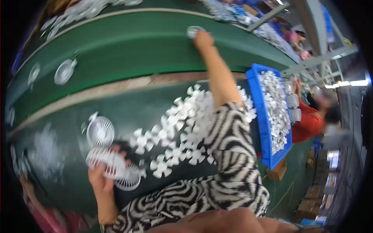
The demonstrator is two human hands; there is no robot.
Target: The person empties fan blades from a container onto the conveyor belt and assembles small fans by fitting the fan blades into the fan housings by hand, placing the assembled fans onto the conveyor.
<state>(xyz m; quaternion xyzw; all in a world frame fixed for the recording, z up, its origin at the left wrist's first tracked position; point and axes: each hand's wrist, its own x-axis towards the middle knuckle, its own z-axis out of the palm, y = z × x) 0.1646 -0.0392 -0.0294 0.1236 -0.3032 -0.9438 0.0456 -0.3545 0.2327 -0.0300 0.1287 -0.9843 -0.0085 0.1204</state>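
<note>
Our left hand [101,179] is clamped on a white, round, slatted plastic cage [110,161] above the dark-green desk [128,104]. Our right hand [204,40], well apart, touches a pale, round plastic part [192,31] on the green belt [147,48]; we cannot tell whether it grips.

Four grilles [65,72] show on the belt [128,48], one of them at the right hand [204,40] and one only a blur by the left edge; two more are at the table [134,105], plus at least one in the left hand [103,180]. Blades [142,140] number well over a dozen there — too overlapped to count — and many more fill one tray [261,116], with one carton [277,171] near it, several farther back.
</note>
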